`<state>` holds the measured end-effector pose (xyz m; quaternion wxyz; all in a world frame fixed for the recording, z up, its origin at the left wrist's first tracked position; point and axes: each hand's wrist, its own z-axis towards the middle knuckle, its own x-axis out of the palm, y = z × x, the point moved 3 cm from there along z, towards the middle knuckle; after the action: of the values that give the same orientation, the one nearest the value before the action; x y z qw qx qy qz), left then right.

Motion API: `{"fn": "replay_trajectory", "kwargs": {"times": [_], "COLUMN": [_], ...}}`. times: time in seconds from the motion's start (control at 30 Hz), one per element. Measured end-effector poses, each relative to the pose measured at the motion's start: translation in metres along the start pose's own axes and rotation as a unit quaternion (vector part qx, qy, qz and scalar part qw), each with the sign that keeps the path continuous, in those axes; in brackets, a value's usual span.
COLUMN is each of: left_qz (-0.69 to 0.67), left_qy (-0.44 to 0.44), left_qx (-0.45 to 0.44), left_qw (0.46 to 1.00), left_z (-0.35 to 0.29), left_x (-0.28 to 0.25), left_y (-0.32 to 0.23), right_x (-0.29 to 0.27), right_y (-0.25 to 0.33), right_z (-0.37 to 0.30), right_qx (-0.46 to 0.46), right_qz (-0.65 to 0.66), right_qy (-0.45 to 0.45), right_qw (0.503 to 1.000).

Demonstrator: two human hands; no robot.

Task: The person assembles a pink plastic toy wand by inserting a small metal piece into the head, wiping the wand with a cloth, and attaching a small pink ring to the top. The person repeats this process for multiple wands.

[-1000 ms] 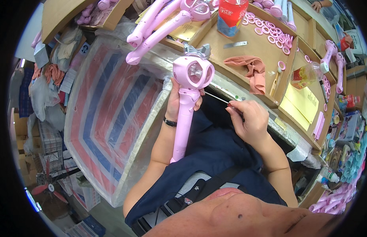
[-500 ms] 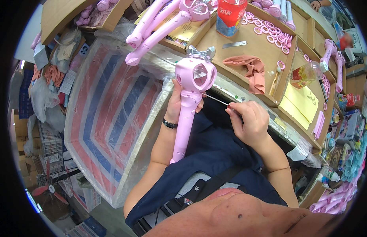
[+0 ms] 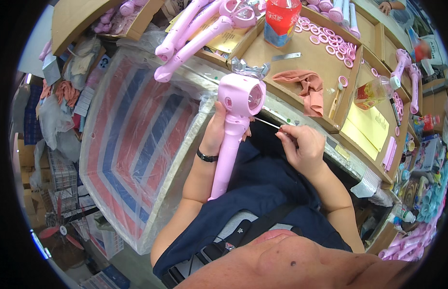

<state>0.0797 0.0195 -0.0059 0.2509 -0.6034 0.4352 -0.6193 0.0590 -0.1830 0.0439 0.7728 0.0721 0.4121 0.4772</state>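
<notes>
A pink toy wand [image 3: 227,156] with a round windowed head and a silver crown-like top [image 3: 251,70] stands nearly upright before me, its lower end against my dark apron. My left hand [image 3: 214,132] is closed round its neck just below the head, fingers partly hidden behind it. Pinched in my right hand [image 3: 306,148] is a thin metal rod [image 3: 267,123] with a small reddish end at the fingers. Its far tip reaches the wand's neck and is hidden there, so I cannot tell whether it enters a hole.
On the bench, a cardboard tray [image 3: 262,72] bears pink rings [image 3: 332,41], an orange cloth [image 3: 308,89], a metal strip [image 3: 286,56] and a red-labelled container [image 3: 280,24]. More pink wands [image 3: 195,48] lie at the far left. A striped, plastic-covered panel [image 3: 137,144] stands left.
The wand has turned a little about its length and shifted slightly right, so its head window faces further right. My right hand keeps the rod at the neck, having moved slightly.
</notes>
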Motion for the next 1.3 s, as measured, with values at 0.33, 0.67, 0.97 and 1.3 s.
{"fn": "replay_trajectory", "kwargs": {"times": [0.33, 0.67, 0.97, 1.3], "left_qz": [0.119, 0.095, -0.305, -0.127], "left_qy": [-0.037, 0.057, 0.109, 0.0], "left_qx": [0.042, 0.105, 0.212, 0.115], "left_qw": [0.991, 0.988, 0.922, 0.985], "left_z": [-0.006, 0.003, 0.034, 0.02], "left_x": [0.002, -0.004, 0.007, 0.015], "left_y": [-0.011, -0.013, -0.013, 0.031], "right_x": [0.009, -0.013, 0.068, 0.088], "right_y": [-0.02, -0.018, 0.006, -0.007], "right_z": [-0.014, -0.014, -0.056, -0.09], "right_qx": [0.319, 0.316, 0.243, 0.202], "right_qz": [0.218, 0.11, 0.462, 0.311], "right_qy": [0.108, 0.337, 0.194, 0.079], "right_qw": [0.916, 0.88, 0.83, 0.925]}}
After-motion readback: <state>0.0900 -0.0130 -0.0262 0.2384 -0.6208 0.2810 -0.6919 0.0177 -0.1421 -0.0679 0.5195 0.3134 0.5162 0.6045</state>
